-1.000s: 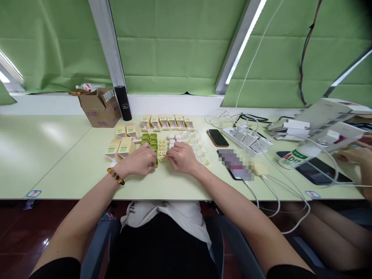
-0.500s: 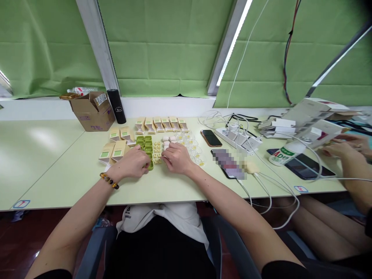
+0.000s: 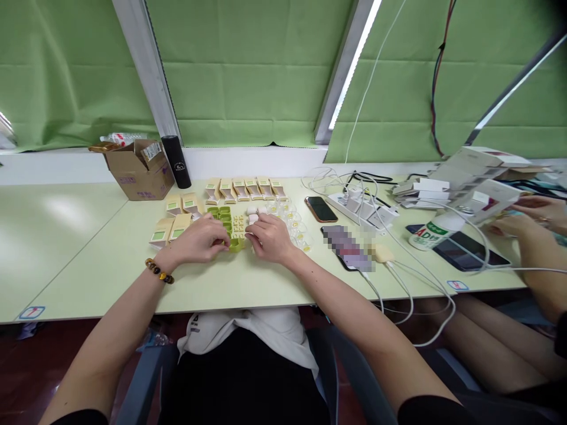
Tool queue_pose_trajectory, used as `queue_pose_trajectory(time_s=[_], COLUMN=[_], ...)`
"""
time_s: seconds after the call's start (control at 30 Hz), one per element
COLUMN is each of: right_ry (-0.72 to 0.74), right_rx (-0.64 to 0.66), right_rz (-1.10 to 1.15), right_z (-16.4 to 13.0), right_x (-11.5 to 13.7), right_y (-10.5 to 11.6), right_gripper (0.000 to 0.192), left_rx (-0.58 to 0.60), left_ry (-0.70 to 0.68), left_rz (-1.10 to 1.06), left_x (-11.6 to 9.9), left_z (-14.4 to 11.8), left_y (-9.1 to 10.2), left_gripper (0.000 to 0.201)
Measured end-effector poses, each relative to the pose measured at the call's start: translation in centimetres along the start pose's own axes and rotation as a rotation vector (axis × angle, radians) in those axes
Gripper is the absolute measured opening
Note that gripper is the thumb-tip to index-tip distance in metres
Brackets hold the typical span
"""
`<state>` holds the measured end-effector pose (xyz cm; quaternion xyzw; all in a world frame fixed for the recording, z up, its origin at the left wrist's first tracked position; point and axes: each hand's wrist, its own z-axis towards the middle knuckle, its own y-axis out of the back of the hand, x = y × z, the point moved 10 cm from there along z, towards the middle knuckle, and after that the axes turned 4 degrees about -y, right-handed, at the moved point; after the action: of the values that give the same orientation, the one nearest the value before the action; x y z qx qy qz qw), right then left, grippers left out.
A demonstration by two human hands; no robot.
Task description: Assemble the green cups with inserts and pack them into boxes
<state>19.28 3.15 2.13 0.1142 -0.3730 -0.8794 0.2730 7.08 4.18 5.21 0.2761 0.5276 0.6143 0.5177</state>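
Observation:
Curled at the near end of two columns of small green boxes (image 3: pixel 225 218), my left hand (image 3: pixel 204 239) pinches one small green box (image 3: pixel 235 244) at its edge. This box sits tilted over the near end of the small pale yellow pieces (image 3: pixel 238 225), which lie in rows. Right of it, my right hand (image 3: pixel 270 237) is closed, thumb and fingertips together beside the yellow pieces; what they hold, if anything, is hidden. Pale pink cylinders (image 3: pixel 252 218) stand just beyond its fingers. Clear domed pieces with yellow centres (image 3: pixel 296 224) lie to its right.
Folded cream cartons (image 3: pixel 239 189) line the back, with more cartons (image 3: pixel 162 231) at left. A cardboard box (image 3: pixel 140 171) and black bottle (image 3: pixel 176 162) stand behind. Phones (image 3: pixel 321 209), a power strip (image 3: pixel 361 212), cables and a white bottle (image 3: pixel 436 229) lie right, near another person's hands (image 3: pixel 514 227).
My left hand has shifted slightly left and its wrist has turned. The near green box has moved right, away from its column. My right hand stays nearly in place.

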Motion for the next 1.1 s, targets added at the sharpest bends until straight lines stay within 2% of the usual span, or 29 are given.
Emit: queue_pose_trajectory(time_s=[0.07,0.13,0.23,0.3,0.4,0.5,0.6,0.73,0.83,0.9,0.97,1.03,1.1], right_ry=[-0.026,-0.07,-0.164,-0.241,-0.34,-0.352,-0.342,-0.368,-0.42,-0.457,-0.479,-0.482,-0.47], right_rx=[-0.033,-0.062,-0.11,-0.158,-0.219,-0.202,-0.178,-0.212,-0.232,-0.236,-0.221,-0.204,-0.196], right_rz=[0.022,0.078,0.219,0.344,0.555,0.702,0.778,0.957,1.087,1.13,1.124,1.064,0.973], right_z=[0.1,0.2,0.3,0.4,0.8,1.7,2.5,2.4,1.8,1.3,0.9,0.7,0.5], right_x=[-0.4,-1.0,-2.0,-2.7,-3.5,-3.2,-2.9,-3.4,-4.4,-5.1,-5.5,-5.7,-5.7], right_y=[0.3,0.6,1.1,1.6,2.3,2.2,1.5,-0.1,-1.2,-1.5,-1.6,-1.6,-1.4], right_gripper=[0.016,0.016,0.024,0.032,0.049,0.056,0.049,0.04,0.043,0.047,0.048,0.047,0.045], left_rx=[-0.137,-0.3,-0.482,-0.522,-0.535,-0.512,-0.497,-0.535,-0.565,-0.623,-0.67,-0.652,-0.6], left_ry=[0.016,0.066,0.135,0.165,0.166,0.178,0.179,0.196,0.204,0.2,0.166,0.077,-0.012], left_rz=[-0.147,-0.33,-0.709,-0.995,-1.33,-1.491,-1.549,-1.516,-1.33,-1.022,-0.621,-0.296,-0.105], left_x=[0.6,2.2,4.9,6.2,6.7,6.5,6.3,7.2,7.6,7.5,6.3,4.4,2.8], left_z=[0.0,0.1,0.6,1.5,2.6,3.0,2.9,2.9,2.7,2.0,1.1,0.9,0.9], left_y=[1.7,3.0,3.0,1.7,-0.5,-2.4,-3.6,-4.7,-4.8,-3.5,-1.6,-0.5,-0.4], left_gripper=[0.012,0.014,0.025,0.035,0.042,0.038,0.037,0.04,0.043,0.039,0.036,0.048,0.057])
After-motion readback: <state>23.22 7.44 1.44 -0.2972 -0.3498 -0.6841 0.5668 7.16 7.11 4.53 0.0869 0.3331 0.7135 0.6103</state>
